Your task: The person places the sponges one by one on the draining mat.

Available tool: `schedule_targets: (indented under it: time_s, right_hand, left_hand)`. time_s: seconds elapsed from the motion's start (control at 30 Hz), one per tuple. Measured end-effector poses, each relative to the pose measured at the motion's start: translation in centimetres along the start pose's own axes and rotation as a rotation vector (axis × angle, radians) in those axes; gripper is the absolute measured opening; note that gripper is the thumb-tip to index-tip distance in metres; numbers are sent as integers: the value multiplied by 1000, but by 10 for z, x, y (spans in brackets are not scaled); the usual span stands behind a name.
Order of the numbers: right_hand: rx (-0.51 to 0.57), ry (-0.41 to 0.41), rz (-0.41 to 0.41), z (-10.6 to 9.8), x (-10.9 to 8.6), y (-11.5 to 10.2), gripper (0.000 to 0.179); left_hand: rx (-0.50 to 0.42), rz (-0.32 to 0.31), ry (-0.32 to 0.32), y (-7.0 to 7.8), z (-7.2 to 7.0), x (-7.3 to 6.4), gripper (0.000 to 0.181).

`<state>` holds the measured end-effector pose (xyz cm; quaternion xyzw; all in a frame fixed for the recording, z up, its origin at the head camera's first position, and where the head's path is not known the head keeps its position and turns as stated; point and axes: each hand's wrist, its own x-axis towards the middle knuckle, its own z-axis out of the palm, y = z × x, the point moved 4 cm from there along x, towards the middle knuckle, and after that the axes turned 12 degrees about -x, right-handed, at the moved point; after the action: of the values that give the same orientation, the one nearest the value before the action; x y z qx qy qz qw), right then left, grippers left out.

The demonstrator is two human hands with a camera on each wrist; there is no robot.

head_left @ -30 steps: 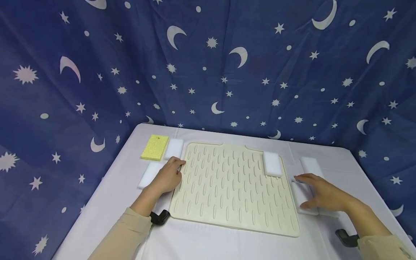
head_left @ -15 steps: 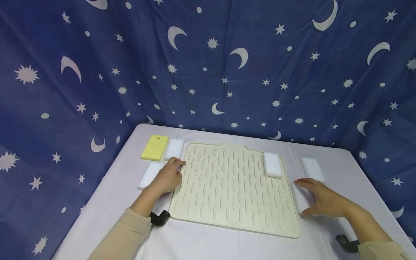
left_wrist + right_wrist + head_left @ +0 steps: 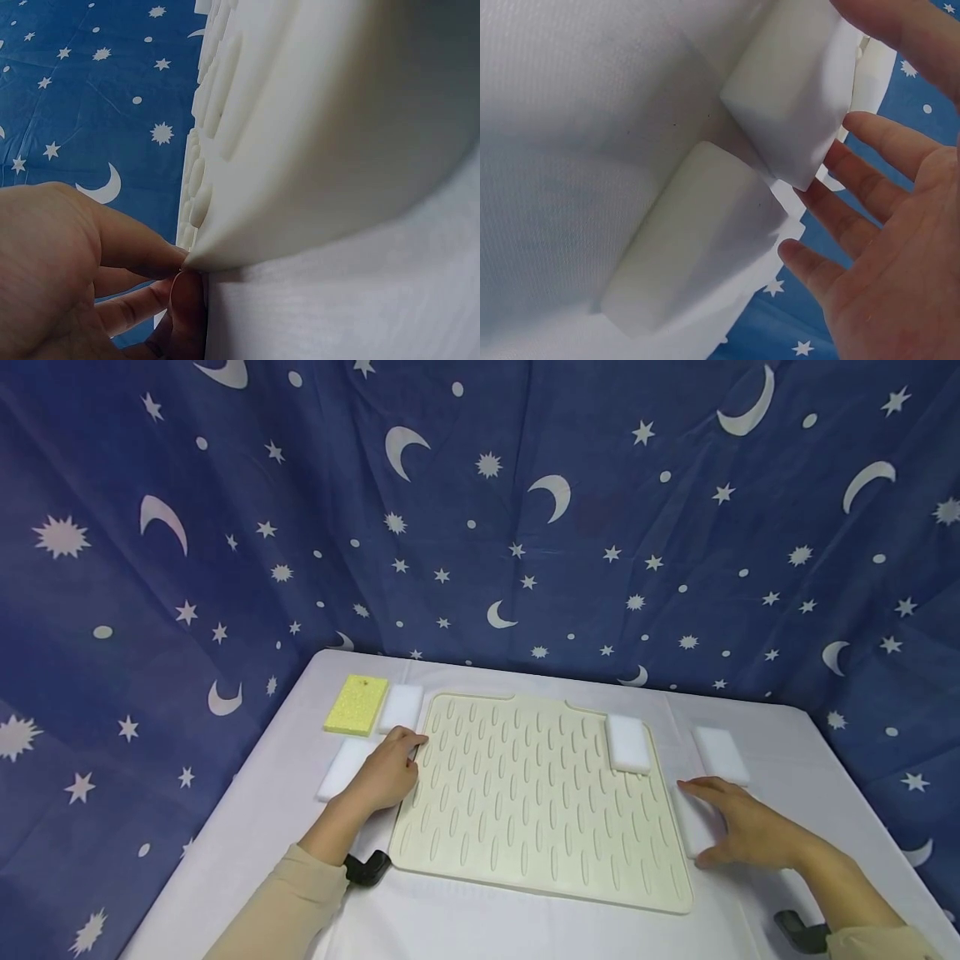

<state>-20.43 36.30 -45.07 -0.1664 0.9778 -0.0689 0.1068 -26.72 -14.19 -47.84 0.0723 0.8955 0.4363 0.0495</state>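
Observation:
An ivory ridged drying mat (image 3: 525,802) lies flat on the table. My left hand (image 3: 384,774) is at its left side; in the left wrist view, thumb and forefinger pinch the mat's edge (image 3: 247,172). To the right of the mat, my right hand (image 3: 761,827) arches over a white sponge block (image 3: 697,822), fingers long and spread. The right wrist view has the thumb and fingertips (image 3: 862,124) right at this block's edges (image 3: 787,90). A second white block (image 3: 697,232) lies beside it, covered by the hand in the head view.
One white block (image 3: 628,743) sits on the mat's far right corner, another (image 3: 722,756) beyond my right hand. Two more, a far one (image 3: 401,707) and a near one (image 3: 345,768), lie left of the mat with a yellow sponge (image 3: 356,703). A blue star-patterned curtain (image 3: 480,527) hangs behind.
My right hand's thumb has come down toward me to the near edge of the white block, and the hand now covers the second block. The left hand stays on the mat's edge.

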Motion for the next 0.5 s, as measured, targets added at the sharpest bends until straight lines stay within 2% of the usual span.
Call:
schedule_targets:
  time_s: [0.5]
  right_hand:
    - [-18, 31, -5, -6, -2, -1, 111]
  left_hand:
    - [3, -1, 3, 0, 1, 0, 48]
